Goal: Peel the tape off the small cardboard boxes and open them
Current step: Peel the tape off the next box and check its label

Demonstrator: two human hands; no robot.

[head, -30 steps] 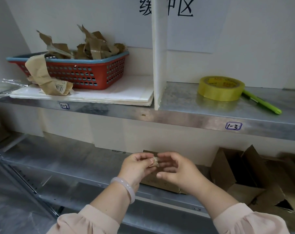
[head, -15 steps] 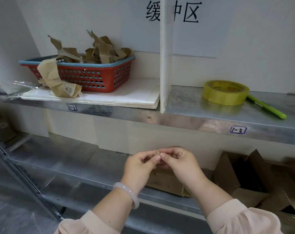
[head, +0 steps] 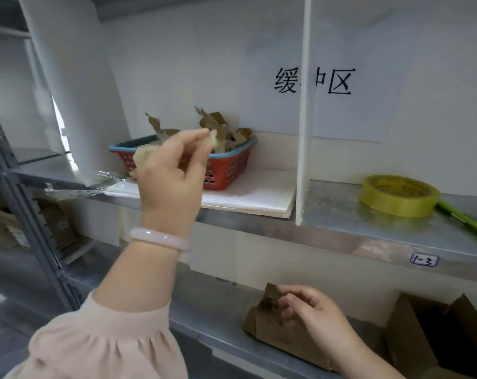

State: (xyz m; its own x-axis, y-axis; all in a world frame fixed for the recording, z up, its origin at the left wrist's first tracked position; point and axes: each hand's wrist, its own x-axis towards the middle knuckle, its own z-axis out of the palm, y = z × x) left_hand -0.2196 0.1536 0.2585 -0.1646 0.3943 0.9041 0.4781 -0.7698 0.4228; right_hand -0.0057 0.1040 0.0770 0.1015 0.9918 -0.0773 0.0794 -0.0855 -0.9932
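My left hand [head: 169, 170] is raised in front of the red basket [head: 232, 170] on the upper shelf, its fingertips pinched on a small wad of peeled tape [head: 213, 140]. The basket holds several crumpled brown tape strips [head: 218, 127]. My right hand [head: 311, 310] is low over the lower shelf, fingers curled and touching a flap of a small cardboard box [head: 275, 329] that lies there. Whether it grips the flap is unclear.
A yellow tape roll [head: 395, 195] and a green pen [head: 464, 218] lie on the upper shelf right of a white divider [head: 303, 132]. An opened cardboard box [head: 428, 332] stands at lower right. A white foam board [head: 259, 192] lies under the basket. A grey shelf post [head: 27, 203] runs at left.
My hands were together at the lower shelf, rolling the tape between the fingertips. Now my left hand has risen with the wad to the basket, and my right hand has dropped to the box.
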